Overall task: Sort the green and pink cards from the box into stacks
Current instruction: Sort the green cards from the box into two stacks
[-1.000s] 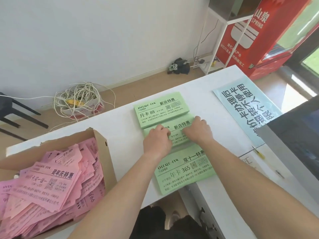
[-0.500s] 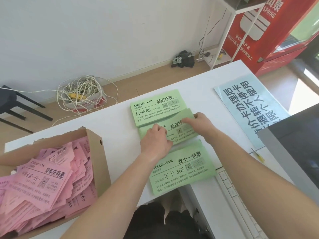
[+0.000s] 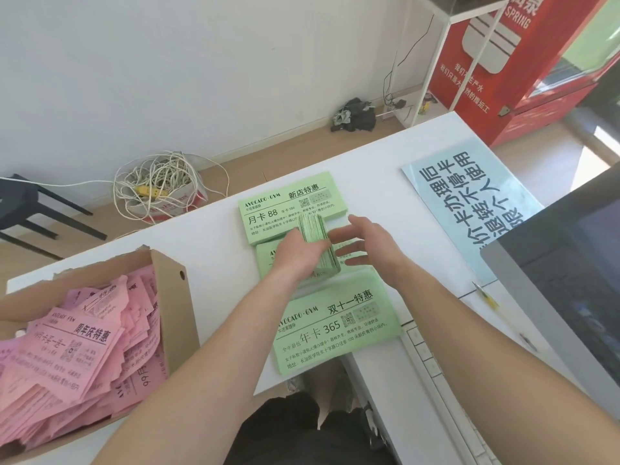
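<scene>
L hand (image 3: 295, 253) is mid-table, fingers and thumb curled round a green bundle (image 3: 313, 228): a thick wad of green cards held on edge, tilted, over the middle green stack (image 3: 268, 263). Can't tell if the wad's lower end touches that stack. R hand (image 3: 365, 239) is just at 3 o'clock of the wad, fingers straight and spread, holding nothing; fingertips are near the wad, contact unclear. Three green stacks lie in a row on the white table (image 3: 218, 256). The far green stack (image 3: 288, 206) is at 12 o'clock of the hands, top card reads "月卡 88". The middle one is under the hands, mostly hidden. The near green stack (image 3: 335, 327) is at 6 o'clock, top card reads "年卡 365". At approx 8 o'clock stands an open cardboard box (image 3: 174, 297), full of loose pink cards (image 3: 77, 347) piled at all angles, some print side up. At 2 o'clock a pale blue sheet (image 3: 469, 203) w/ big dark characters lies flat on the table. A monitor (image 3: 570, 280) is at 4 o'clock, w/ a white keyboard (image 3: 432, 364) at 5 o'clock beside the near stack. On the floor past the table, a white cable tangle (image 3: 157, 186) is at 10 o'clock and a red cabinet (image 3: 523, 62) at 1 o'clock.
</scene>
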`<state>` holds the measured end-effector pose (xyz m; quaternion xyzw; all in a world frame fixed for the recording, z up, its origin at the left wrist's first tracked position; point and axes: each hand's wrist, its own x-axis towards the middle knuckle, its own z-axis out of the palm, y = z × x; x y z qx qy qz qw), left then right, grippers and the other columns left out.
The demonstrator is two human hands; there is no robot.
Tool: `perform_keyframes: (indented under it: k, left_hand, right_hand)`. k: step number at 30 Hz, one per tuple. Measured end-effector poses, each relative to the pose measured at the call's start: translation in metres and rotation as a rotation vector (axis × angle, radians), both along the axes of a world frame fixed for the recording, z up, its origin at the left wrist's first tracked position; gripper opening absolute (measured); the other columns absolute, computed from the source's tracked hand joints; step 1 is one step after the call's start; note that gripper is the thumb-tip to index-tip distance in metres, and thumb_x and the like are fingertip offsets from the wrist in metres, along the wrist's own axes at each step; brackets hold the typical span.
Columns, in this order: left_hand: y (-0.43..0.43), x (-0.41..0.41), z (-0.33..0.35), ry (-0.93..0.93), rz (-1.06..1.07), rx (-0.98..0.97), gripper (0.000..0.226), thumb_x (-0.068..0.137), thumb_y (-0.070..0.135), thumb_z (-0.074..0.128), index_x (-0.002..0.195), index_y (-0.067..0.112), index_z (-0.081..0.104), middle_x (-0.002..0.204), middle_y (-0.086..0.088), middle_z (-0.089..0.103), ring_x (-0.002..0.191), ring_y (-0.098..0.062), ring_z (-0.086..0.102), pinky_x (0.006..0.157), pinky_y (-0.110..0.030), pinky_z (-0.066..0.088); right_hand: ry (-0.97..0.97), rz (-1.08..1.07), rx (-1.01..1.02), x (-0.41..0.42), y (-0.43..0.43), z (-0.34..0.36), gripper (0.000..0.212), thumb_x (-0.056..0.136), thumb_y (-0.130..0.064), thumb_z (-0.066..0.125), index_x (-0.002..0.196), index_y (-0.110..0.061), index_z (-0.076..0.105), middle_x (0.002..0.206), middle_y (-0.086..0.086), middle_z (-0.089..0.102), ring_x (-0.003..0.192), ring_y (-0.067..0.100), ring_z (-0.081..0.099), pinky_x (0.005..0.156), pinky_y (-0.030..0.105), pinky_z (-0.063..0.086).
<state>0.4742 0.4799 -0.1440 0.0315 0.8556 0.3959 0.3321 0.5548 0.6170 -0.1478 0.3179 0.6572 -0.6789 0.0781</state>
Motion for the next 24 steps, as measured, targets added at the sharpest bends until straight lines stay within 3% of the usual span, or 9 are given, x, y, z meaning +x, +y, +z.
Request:
perform_keyframes:
  k: [5,8,13,21,24]
  left_hand:
    - [-0.016,-0.008,-0.003,-0.293,0.236,0.282,0.027,0.092,0.010,0.070,0.118,0.014,0.066,0.106,-0.003,0.073,0.091,-0.019,0.071,0.066,-0.035,0.062]
    - [-0.020,-0.009,-0.008,-0.298,0.292,0.315,0.030,0.090,0.007,0.072,0.120,0.009,0.066,0.107,-0.005,0.074,0.092,-0.022,0.072,0.061,-0.033,0.061]
    - [-0.024,-0.011,-0.011,-0.302,0.339,0.333,0.029,0.089,0.006,0.073,0.117,0.008,0.067,0.106,-0.005,0.074,0.090,-0.022,0.073,0.058,-0.032,0.060]
    - [-0.027,-0.013,-0.013,-0.288,0.332,0.320,0.023,0.093,0.007,0.069,0.116,0.007,0.068,0.105,-0.007,0.073,0.093,-0.023,0.071,0.056,-0.030,0.059]
    - [-0.026,-0.014,-0.012,-0.291,0.318,0.309,0.023,0.095,0.005,0.065,0.117,0.006,0.066,0.102,-0.008,0.073,0.088,-0.022,0.072,0.055,-0.030,0.059]
  right_hand:
    - [-0.050,-0.087,0.022,0.001,0.016,-0.007,0.040,0.107,-0.033,0.039,0.107,-0.009,0.071,0.105,0.006,0.075,0.088,0.024,0.070,0.088,0.043,0.055]
    - [-0.092,-0.188,0.075,0.004,0.025,-0.014,0.023,0.104,-0.028,0.047,0.108,-0.011,0.063,0.108,0.010,0.073,0.085,0.024,0.066,0.092,0.046,0.054]
    - [-0.136,-0.211,0.166,0.006,0.027,-0.024,0.026,0.102,-0.025,0.048,0.118,-0.011,0.062,0.105,0.007,0.074,0.086,0.022,0.065,0.090,0.045,0.055]
    - [-0.158,-0.160,0.208,0.002,0.020,-0.027,0.021,0.101,-0.023,0.050,0.101,-0.011,0.067,0.090,0.002,0.070,0.070,0.016,0.063,0.068,0.030,0.050]
    - [-0.158,-0.142,0.240,0.002,0.021,-0.027,0.018,0.100,-0.024,0.050,0.092,-0.018,0.065,0.093,0.002,0.071,0.076,0.018,0.064,0.072,0.032,0.051]
